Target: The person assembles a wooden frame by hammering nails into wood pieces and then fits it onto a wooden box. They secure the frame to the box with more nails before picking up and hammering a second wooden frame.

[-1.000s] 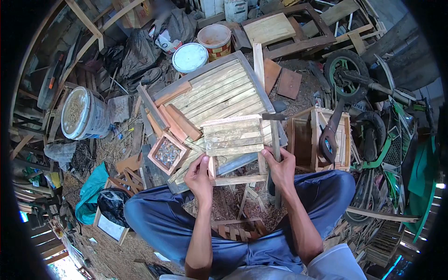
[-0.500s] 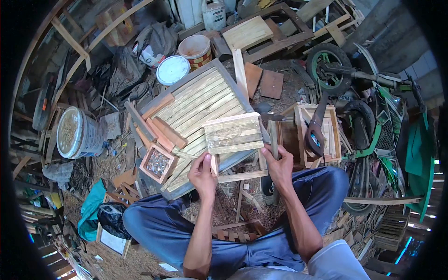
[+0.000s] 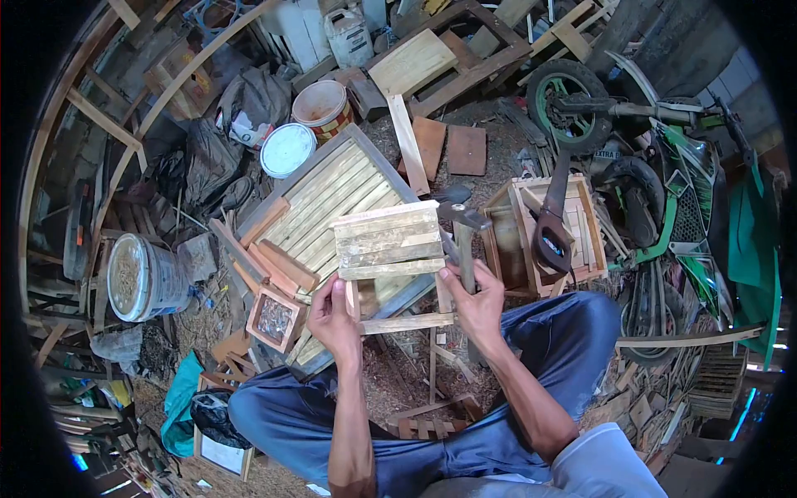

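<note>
A small wooden frame (image 3: 390, 249), with slats nailed across its upper part and a lower crossbar, is held up in front of me by both hands. My left hand (image 3: 334, 322) is closed on its left leg, thumb pointing up. On the opposite side, my right hand (image 3: 476, 305) grips the right leg near the slats. A hammer (image 3: 466, 242) is also in my right hand, its handle upright and its dark head above the frame's right edge. Behind the frame lies a large slatted panel (image 3: 332, 199) with a grey border.
A small wooden box of nails (image 3: 276, 319) sits on the panel beside loose wood strips (image 3: 286, 264). To the right, a handsaw (image 3: 551, 228) rests on a wooden crate (image 3: 594, 249). A motorbike (image 3: 664, 191) stands farther right. Buckets (image 3: 137, 278) and scrap wood surround me.
The view has shifted slightly. The frame has moved a little left in view, still in both hands. More of the hammer's head now shows beside it.
</note>
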`<state>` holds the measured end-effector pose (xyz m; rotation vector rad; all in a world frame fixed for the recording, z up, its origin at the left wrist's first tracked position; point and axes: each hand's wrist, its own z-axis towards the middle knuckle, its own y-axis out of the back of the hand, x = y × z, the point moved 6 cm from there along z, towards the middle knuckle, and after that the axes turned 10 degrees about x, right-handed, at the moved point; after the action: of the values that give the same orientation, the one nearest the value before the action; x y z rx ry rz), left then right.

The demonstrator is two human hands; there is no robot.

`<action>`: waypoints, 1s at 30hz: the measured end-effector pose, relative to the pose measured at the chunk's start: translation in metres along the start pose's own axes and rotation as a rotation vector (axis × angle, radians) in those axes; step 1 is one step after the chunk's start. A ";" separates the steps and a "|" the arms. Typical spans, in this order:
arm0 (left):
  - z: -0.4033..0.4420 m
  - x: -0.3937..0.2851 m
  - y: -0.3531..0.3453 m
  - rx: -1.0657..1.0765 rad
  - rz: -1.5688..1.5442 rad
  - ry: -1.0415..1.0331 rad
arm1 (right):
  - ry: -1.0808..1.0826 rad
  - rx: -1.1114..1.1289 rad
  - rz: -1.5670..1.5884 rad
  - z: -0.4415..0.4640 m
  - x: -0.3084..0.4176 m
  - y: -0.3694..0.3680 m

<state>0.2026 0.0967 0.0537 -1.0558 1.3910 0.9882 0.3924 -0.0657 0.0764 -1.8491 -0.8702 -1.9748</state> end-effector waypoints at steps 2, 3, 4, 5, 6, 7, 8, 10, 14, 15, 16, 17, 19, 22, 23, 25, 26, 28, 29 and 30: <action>0.005 -0.011 -0.010 0.022 0.035 -0.044 | -0.039 -0.030 0.033 0.002 0.005 0.006; 0.010 -0.015 -0.016 0.032 0.051 -0.065 | -0.057 -0.044 0.048 0.004 0.006 0.008; 0.017 -0.015 -0.023 0.047 0.083 -0.085 | -0.075 -0.067 0.073 0.005 -0.001 0.010; 0.024 -0.011 -0.029 0.093 0.094 -0.073 | -0.103 -0.085 0.082 0.004 -0.015 0.009; 0.032 -0.007 -0.033 0.139 0.102 -0.061 | -0.130 -0.105 0.088 0.004 -0.029 0.007; 0.037 -0.001 -0.036 0.187 0.110 -0.051 | -0.156 -0.125 0.094 0.002 -0.042 0.007; 0.040 0.007 -0.035 0.194 0.100 -0.035 | -0.165 -0.122 0.085 0.000 -0.046 0.005; 0.035 0.014 -0.029 0.170 0.105 0.005 | -0.171 -0.098 0.026 0.000 -0.033 0.004; 0.034 0.017 -0.020 0.164 0.112 0.070 | -0.176 -0.099 0.062 0.001 -0.039 -0.001; 0.034 0.016 -0.019 0.174 0.118 0.094 | -0.169 -0.111 0.090 0.001 -0.039 -0.002; 0.033 0.014 -0.019 0.182 0.143 0.086 | -0.194 -0.108 0.090 0.000 -0.039 0.000; 0.032 0.013 -0.018 0.189 0.166 0.076 | -0.216 -0.103 0.089 -0.001 -0.038 0.002; 0.031 0.010 -0.019 0.176 0.183 0.052 | -0.232 -0.103 0.079 0.000 -0.037 0.004; 0.033 0.009 -0.027 0.124 0.180 0.005 | -0.206 -0.130 0.070 0.004 -0.039 0.003; 0.035 0.009 -0.029 0.119 0.174 0.016 | -0.226 -0.134 0.075 0.006 -0.042 0.003; 0.037 0.009 -0.032 0.111 0.159 0.039 | -0.266 -0.142 0.079 0.008 -0.044 0.005; 0.039 0.013 -0.031 0.107 0.139 0.051 | -0.290 -0.131 0.057 0.008 -0.044 0.006; 0.039 0.013 -0.025 0.116 0.155 0.083 | -0.303 -0.092 0.038 0.007 -0.042 0.006; 0.038 0.013 -0.022 0.122 0.167 0.099 | -0.311 -0.073 0.032 0.007 -0.042 0.005; 0.036 0.009 -0.022 0.122 0.214 0.087 | -0.297 -0.092 0.018 0.007 -0.040 0.005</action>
<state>0.2328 0.1253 0.0414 -0.8809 1.6404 1.0063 0.4058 -0.0725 0.0383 -2.2339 -0.8495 -1.7839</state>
